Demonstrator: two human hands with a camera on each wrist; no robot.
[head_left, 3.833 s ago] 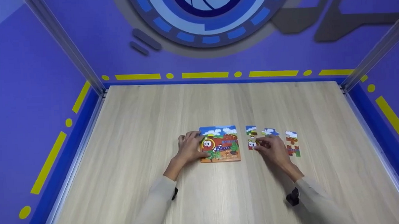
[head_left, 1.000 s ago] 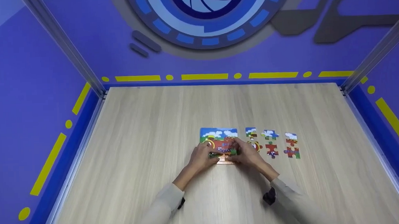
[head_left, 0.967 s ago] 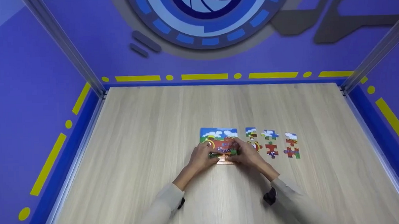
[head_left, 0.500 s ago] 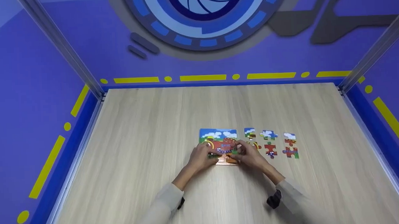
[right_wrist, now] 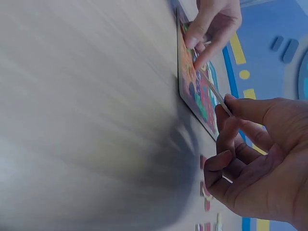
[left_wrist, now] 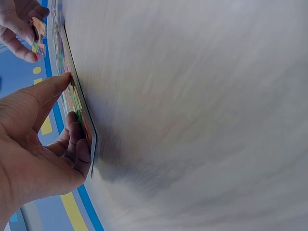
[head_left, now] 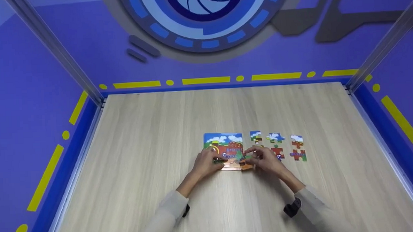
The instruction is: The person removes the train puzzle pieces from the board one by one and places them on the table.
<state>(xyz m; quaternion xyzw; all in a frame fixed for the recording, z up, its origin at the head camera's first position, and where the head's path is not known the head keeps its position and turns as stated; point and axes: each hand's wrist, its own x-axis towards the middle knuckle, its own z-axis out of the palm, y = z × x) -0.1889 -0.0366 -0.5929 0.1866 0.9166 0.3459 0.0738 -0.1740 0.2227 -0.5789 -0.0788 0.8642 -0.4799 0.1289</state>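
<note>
A square puzzle board [head_left: 223,139] with a cartoon train picture lies on the wooden table in the head view. My left hand [head_left: 205,163] rests on its lower left, thumb and fingertips touching the picture. Just off the board's lower right corner, my right hand [head_left: 268,161] pinches a jigsaw piece [right_wrist: 216,91] between thumb and fingers. That piece is tilted and raised in the right wrist view, and the left wrist view shows its orange and green face. The board's lower left is partly covered by my left hand.
Right of the board lie several loose jigsaw pieces in two rows, among them a cloud piece [head_left: 275,137] and a red piece [head_left: 299,155]. One is mostly hidden behind my right hand. Purple walls [head_left: 176,66] edge the table [head_left: 157,118].
From over the loose pieces, my right hand came to the board's lower right, then drew back rightward with a jigsaw piece pinched. My left hand shifted from the board's left edge onto its lower part.
</note>
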